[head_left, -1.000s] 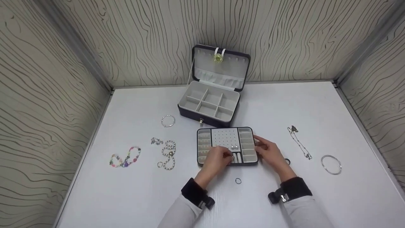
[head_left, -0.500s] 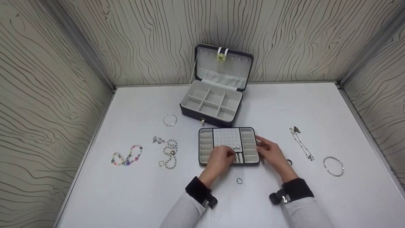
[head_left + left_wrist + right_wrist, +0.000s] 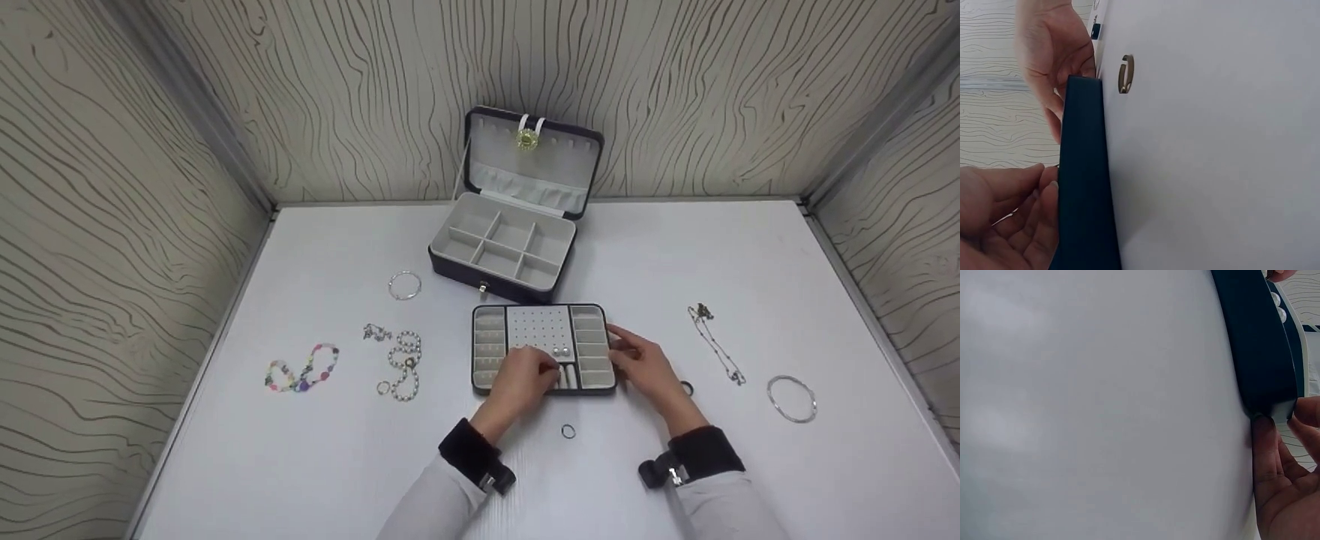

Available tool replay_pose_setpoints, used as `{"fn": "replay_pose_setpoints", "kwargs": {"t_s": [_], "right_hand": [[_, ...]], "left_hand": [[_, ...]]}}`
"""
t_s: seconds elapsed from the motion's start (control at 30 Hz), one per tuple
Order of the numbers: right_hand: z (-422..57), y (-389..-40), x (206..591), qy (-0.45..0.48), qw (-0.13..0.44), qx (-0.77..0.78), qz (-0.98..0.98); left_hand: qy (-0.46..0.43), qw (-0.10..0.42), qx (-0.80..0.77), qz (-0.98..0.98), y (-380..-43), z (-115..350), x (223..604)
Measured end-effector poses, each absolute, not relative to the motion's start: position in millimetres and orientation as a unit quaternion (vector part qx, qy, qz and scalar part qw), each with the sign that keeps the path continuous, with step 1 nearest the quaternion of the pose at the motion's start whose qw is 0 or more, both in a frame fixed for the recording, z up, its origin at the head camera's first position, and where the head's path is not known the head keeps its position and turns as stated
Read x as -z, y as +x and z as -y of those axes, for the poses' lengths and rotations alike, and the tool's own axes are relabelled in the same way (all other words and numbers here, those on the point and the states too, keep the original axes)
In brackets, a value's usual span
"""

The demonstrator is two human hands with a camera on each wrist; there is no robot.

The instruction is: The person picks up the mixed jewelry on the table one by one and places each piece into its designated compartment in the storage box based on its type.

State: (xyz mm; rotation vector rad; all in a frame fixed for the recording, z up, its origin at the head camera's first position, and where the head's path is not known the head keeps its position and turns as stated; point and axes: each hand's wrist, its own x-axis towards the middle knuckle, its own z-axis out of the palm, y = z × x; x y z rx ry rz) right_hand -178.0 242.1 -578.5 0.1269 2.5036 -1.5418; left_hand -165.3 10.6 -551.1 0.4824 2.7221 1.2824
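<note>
In the head view a jewelry tray (image 3: 540, 326) with a dark rim lies flat on the white table. My left hand (image 3: 519, 379) is over its lower middle, thumb and fingertips at the padded ring rolls (image 3: 570, 376). In the left wrist view those fingers (image 3: 1013, 216) pinch a small shiny jewelry piece, mostly hidden by them. My right hand (image 3: 643, 367) grips the tray's right edge; in the right wrist view its thumb and fingers (image 3: 1278, 467) hold the tray's dark corner (image 3: 1269, 371). Two pearl studs (image 3: 561, 351) sit in the tray's perforated panel.
Behind the tray stands an open jewelry box (image 3: 504, 240) with bare compartments. A thin ring (image 3: 568, 431) lies in front, a dark ring (image 3: 688, 388) beside my right wrist. Left are beaded bracelets (image 3: 304, 371) and a pearl strand (image 3: 405, 364); right, a chain necklace (image 3: 716, 343) and bangle (image 3: 792, 399).
The head view has shifted slightly. Both hands keep nearly the same places on the tray, the left at the ring rolls and the right on the edge.
</note>
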Motion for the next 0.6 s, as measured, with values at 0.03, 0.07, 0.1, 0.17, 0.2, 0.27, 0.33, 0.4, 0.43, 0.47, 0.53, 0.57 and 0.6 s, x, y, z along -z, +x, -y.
{"fn": "replay_pose_setpoints", "kwargs": {"t_s": [0.03,0.07,0.1,0.17,0.2,0.27,0.33,0.4,0.43,0.47,0.53,0.57,0.6], "right_hand": [[-242.0,-177.9,578.8,0.045,0.099,0.521,-0.846],[-242.0,-177.6,578.8,0.045,0.1,0.521,-0.846],[-241.7,-177.3,578.7,0.046,0.1,0.522,-0.846],[-241.6,-176.9,578.5,0.048,0.101,0.522,-0.846],[-241.5,-176.7,578.4,0.046,0.101,0.521,-0.846],[-241.0,-176.1,578.3,0.046,0.102,0.519,-0.848],[-240.8,-176.0,578.5,0.045,0.101,0.517,-0.849],[-240.7,-175.8,578.5,0.045,0.101,0.518,-0.848],[-240.8,-175.7,578.6,0.046,0.1,0.52,-0.847],[-241.0,-175.8,578.6,0.045,0.101,0.52,-0.847],[-241.3,-176.0,578.5,0.046,0.1,0.522,-0.846],[-241.3,-176.0,578.3,0.047,0.1,0.521,-0.846],[-241.3,-175.9,578.0,0.046,0.1,0.521,-0.846]], "left_hand": [[0.16,0.05,-0.42,-0.892,-165.1,-9.8,550.9],[0.16,0.053,-0.42,-0.892,-164.9,-9.1,550.5],[0.161,0.055,-0.42,-0.891,-164.8,-8.5,550.2],[0.159,0.055,-0.42,-0.892,-164.9,-7.9,550.5],[0.156,0.054,-0.42,-0.892,-164.8,-7.7,550.6],[0.152,0.049,-0.418,-0.894,-164.9,-7.6,550.9],[0.147,0.043,-0.417,-0.896,-164.7,-7.8,551.3],[0.145,0.036,-0.417,-0.896,-164.5,-8.3,551.3],[0.145,0.035,-0.419,-0.896,-164.5,-8.7,551.3],[0.143,0.035,-0.42,-0.895,-164.5,-9.3,551.4],[0.141,0.034,-0.423,-0.894,-164.7,-10.4,551.8],[0.141,0.034,-0.423,-0.894,-164.8,-11.2,552.0],[0.14,0.035,-0.423,-0.895,-165.1,-12.0,552.2]]}}
